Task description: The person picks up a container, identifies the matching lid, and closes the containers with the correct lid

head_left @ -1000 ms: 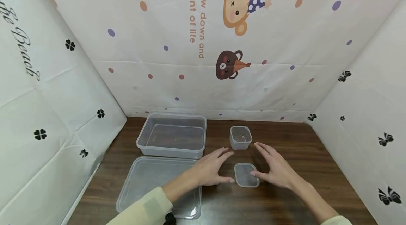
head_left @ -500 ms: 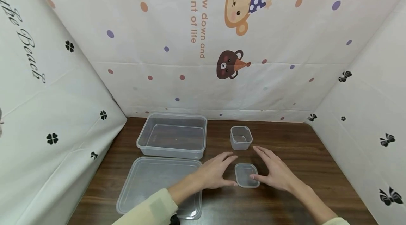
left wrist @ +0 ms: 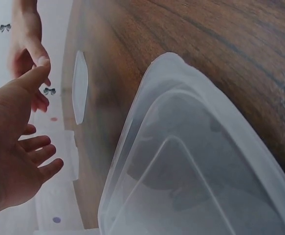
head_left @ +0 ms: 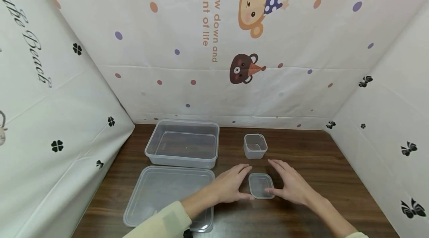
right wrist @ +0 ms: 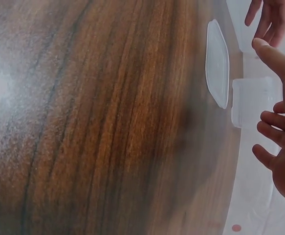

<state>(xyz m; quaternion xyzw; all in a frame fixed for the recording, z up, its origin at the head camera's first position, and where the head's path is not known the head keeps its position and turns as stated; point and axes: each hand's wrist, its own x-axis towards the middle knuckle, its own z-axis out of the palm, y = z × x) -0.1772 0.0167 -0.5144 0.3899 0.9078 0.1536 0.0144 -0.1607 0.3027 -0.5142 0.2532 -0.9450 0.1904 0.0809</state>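
Both hands are closing in on the small lid (head_left: pixel 261 185), which is lying flat on the wooden table (head_left: pixel 318 163) between them. The left hand (head_left: pixel 231 185) is resting just to the lid's left with its fingers spread and relaxed, the thumb tip reaching toward the lid's near left corner; the right hand (head_left: pixel 291 184) is mirroring it on the other side, fingers likewise spread, thumb tip at or just beside the lid's near right edge. Whether either thumb is actually touching the plastic cannot be told from the head view, and the wrist views are only showing the lid edge-on (left wrist: pixel 79 87) (right wrist: pixel 217 62) with bare fingers near it, not curled around it. So, judging by how things lie, the lid is not yet being gripped or lifted. Just beyond the fingertips, the small container (head_left: pixel 255 145) is standing upright and open, without a cover. Off to the left of the left hand, the large container (head_left: pixel 182 143) is sitting open as well, and the large lid (head_left: pixel 161 193) is lying flat nearer the person, partly under the left forearm's pale sleeve. Neither box appears to be covered so far; picking up and fitting both lids seems to be what is remaining.
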